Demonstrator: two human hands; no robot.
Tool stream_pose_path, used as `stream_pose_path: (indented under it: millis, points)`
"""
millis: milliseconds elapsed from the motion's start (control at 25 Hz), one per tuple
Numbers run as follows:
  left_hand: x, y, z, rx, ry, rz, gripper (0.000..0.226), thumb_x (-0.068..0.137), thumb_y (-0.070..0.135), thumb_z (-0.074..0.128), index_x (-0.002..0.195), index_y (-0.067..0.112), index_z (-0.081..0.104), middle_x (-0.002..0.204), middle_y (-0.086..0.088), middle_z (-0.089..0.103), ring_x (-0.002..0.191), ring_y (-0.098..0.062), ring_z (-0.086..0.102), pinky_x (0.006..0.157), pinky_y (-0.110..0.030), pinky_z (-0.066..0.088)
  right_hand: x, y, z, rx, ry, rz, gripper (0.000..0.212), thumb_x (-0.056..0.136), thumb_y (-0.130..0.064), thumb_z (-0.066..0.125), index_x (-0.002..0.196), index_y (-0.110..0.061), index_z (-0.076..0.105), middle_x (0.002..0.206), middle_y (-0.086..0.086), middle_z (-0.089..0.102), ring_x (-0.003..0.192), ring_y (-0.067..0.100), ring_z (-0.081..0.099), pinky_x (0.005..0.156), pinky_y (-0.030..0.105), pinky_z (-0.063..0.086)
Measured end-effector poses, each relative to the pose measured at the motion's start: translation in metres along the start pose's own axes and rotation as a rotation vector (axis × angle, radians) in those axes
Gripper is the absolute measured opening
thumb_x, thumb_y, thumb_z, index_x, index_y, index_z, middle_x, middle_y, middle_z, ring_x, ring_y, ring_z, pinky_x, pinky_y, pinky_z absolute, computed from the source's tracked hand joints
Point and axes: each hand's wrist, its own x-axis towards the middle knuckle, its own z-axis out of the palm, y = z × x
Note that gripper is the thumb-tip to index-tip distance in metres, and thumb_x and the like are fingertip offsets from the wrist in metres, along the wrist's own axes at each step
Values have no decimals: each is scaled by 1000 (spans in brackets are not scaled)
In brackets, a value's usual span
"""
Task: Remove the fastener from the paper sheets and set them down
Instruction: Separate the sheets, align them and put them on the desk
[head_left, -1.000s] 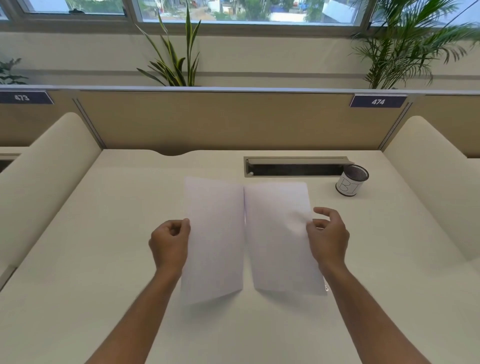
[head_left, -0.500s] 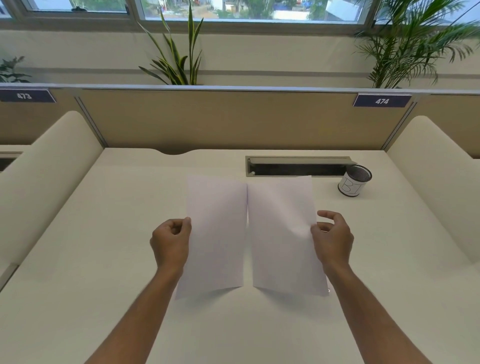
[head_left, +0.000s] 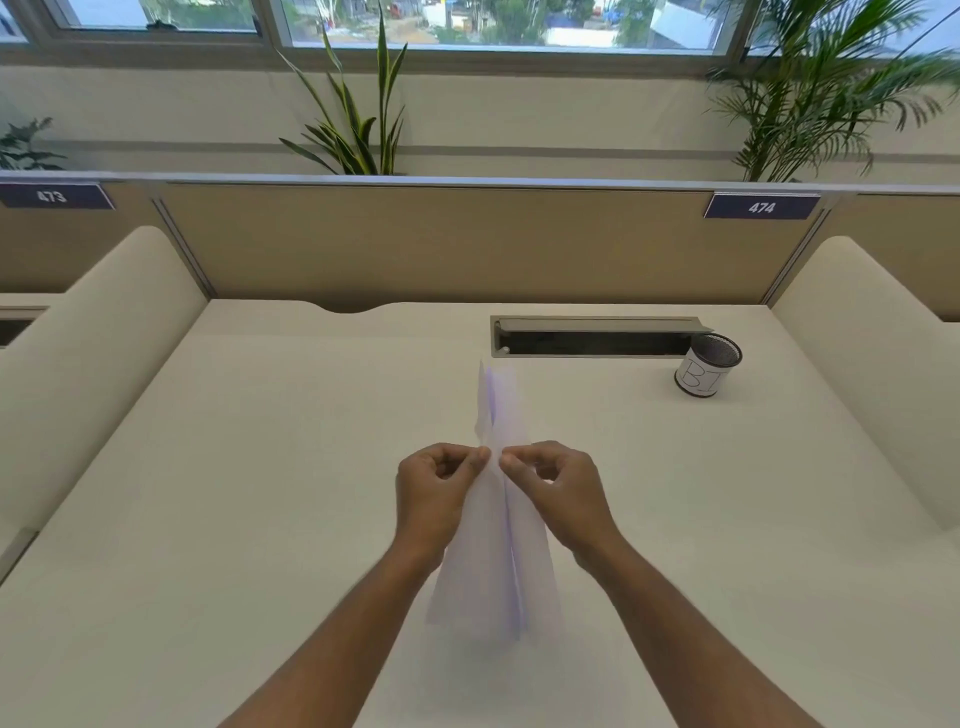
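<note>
Two white paper sheets (head_left: 496, 551) are held upright above the cream desk (head_left: 234, 519), pressed close together and seen nearly edge-on, blurred by motion. My left hand (head_left: 434, 493) pinches the left sheet between thumb and fingers. My right hand (head_left: 558, 491) pinches the right sheet the same way. The two hands almost touch at the sheets' middle. No fastener shows in this view.
A black mesh pen cup (head_left: 707, 365) with a white label stands at the back right, beside an open cable slot (head_left: 592, 338) in the desk. Padded dividers rise on the left (head_left: 88, 364) and right (head_left: 872, 374), with a tan partition (head_left: 467, 244) behind.
The sheets were held apart side by side, facing me. Both hands have swung inward to the middle, bringing the two sheets together face to face.
</note>
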Motion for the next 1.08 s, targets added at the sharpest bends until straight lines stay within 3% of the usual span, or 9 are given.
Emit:
stream_pose_path:
  millis: [120,320,440,520,640,720,840,1000,1080]
  points:
    - [-3,2,8,-52,-55,-48,11,87,20,77,81,11,79,82,-7,79,86,-27,76,79,-40,60,-2,-4,4,-46,56,16,43,72,-55,88,100,-24,83,100,-13,79,94,4,73,83,24,60]
    - [-2,-2,4,-102,-102,-135,19,90,28,73,82,12,79,89,-15,78,92,-39,73,86,-55,59,1,-2,-1,-63,84,33,31,73,-44,90,95,-22,83,96,-13,81,87,6,76,84,36,64]
    - [-3,-1,5,-132,-118,-180,18,90,26,73,81,10,78,90,-17,78,91,-37,74,81,-51,60,0,-1,0,-72,61,46,44,68,-58,89,93,-24,82,94,-12,81,87,8,76,80,31,63]
    - [-2,-1,5,-125,-95,-188,18,89,25,75,84,8,78,89,-13,78,89,-34,75,81,-49,62,1,2,1,-115,79,35,32,73,-47,88,91,-22,82,92,-9,80,83,11,76,77,34,64]
    - [0,-1,0,11,23,-118,20,89,30,74,81,12,77,81,-3,78,81,-26,75,76,-41,63,5,3,-5,-148,177,44,13,84,-27,78,77,-18,80,80,-9,78,74,14,74,73,38,63]
    - [2,-1,-8,168,153,-20,20,89,32,74,77,16,74,75,1,76,74,-19,72,71,-36,60,9,4,-15,-175,235,55,17,88,-26,77,72,-20,77,75,-12,74,70,11,71,69,33,58]
    - [10,-2,-31,300,321,69,21,90,29,72,75,15,70,74,3,72,72,-14,68,70,-34,55,17,10,-37,-185,324,98,18,88,-27,78,72,-16,78,72,-9,74,71,16,72,72,37,59]
    - [25,-6,-62,316,447,28,22,90,30,72,76,13,70,73,5,70,75,-20,68,77,-38,56,29,21,-61,-196,381,175,25,86,-24,78,68,-8,77,73,11,78,77,35,75,73,42,60]
    - [29,-7,-70,319,476,16,23,91,29,71,77,10,71,73,3,68,77,-23,66,79,-38,55,32,23,-68,-186,399,207,24,86,-23,78,68,-6,77,74,12,79,79,36,75,73,42,60]
